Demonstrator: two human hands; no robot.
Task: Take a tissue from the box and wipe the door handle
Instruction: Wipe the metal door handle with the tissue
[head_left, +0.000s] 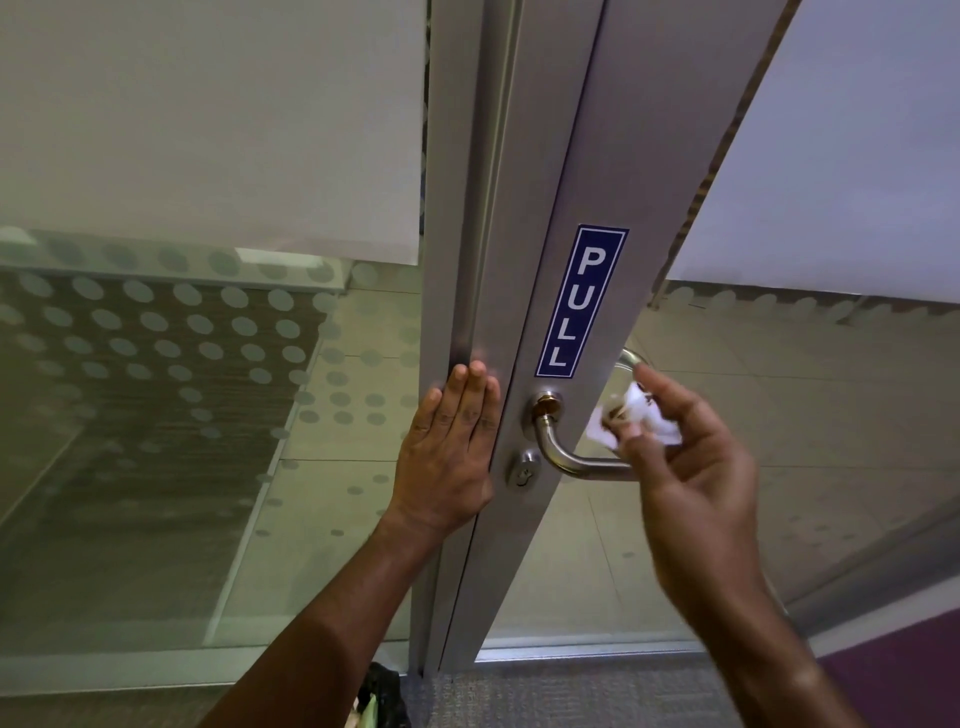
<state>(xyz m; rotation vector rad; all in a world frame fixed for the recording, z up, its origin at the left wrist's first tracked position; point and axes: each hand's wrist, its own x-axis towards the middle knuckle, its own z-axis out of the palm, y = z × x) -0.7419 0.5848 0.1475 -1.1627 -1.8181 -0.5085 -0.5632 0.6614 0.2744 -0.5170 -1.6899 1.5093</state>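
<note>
A curved steel door handle (566, 457) juts from the grey metal door stile (582, 156), under a blue PULL sticker (579, 301). My right hand (691, 478) pinches a crumpled white tissue (631, 421) just above the free end of the handle's horizontal bar; whether the tissue touches the bar I cannot tell. My left hand (449, 452) lies flat with fingers together against the door frame (452, 208), left of the handle. A round keyhole (524, 467) sits below the handle's base. No tissue box is in view.
Frosted, dotted glass panels (182, 338) flank the door on both sides. A second handle (631, 358) shows behind the glass on the door's far side. A dark bag (382, 696) lies on the grey carpet at the foot of the frame.
</note>
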